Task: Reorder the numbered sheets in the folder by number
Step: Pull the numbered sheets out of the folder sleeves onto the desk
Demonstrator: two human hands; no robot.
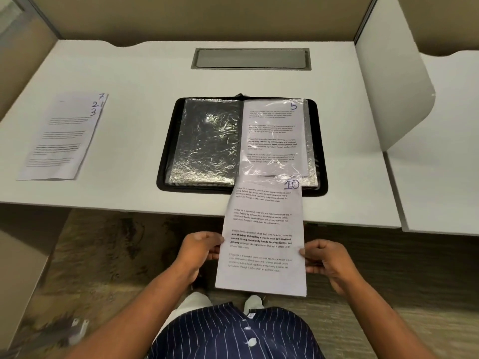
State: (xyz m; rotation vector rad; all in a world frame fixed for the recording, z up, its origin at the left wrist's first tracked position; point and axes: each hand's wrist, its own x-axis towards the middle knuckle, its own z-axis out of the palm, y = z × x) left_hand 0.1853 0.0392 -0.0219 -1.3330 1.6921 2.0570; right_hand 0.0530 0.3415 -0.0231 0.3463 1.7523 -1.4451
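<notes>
A black zip folder (166,161) lies open on the white desk, its left side an empty shiny plastic sleeve (207,141). Its right sleeve holds the sheet marked 5 (272,136). The sheet marked 10 (261,229) hangs out over the desk's front edge, its top end at the folder's lower right. My left hand (199,248) pinches its left edge and my right hand (326,260) pinches its right edge. At the far left of the desk lies a stack of loose sheets (62,138), fanned so the numbers 7, 2 and 3 show.
A grey cable hatch (251,58) is set into the desk at the back. Beige partition walls (181,16) close in the desk behind and to the left, and a white divider panel (388,73) stands at the right. Carpet floor lies below the desk's front edge.
</notes>
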